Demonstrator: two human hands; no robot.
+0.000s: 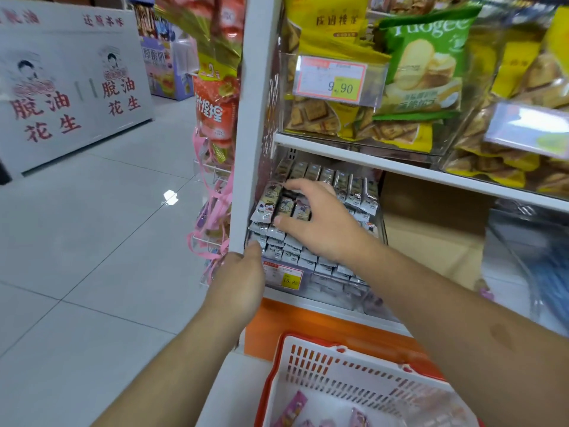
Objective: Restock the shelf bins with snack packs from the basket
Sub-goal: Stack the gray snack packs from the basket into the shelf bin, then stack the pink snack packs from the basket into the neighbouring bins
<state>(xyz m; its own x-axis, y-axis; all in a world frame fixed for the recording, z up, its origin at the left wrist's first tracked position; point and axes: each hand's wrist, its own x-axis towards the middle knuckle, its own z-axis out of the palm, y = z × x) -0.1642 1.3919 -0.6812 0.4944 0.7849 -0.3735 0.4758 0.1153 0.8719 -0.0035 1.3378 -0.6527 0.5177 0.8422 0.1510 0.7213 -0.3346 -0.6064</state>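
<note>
From the head view, the right hand (317, 220) lies spread, fingers straight, on the snack packs (277, 211) in the shelf bin (374, 272); the left hand (238, 282) grips the shelf upright (246, 149); the basket (354, 380) sits below, nearer the right arm.

A single wide-angle view comes from the person's head, looking forward and down along both forearms. It faces the left end of a store shelf unit (246, 124) at close range, near enough that the lower bin (323, 272) fills the middle of the frame. The white basket (354, 374) sits right beneath the camera at the bottom edge. To the left the view opens onto the tiled floor (92, 226) and a white display board (70, 78) farther off. Straight lines bow toward the edges. No second view shares the scene.
</note>
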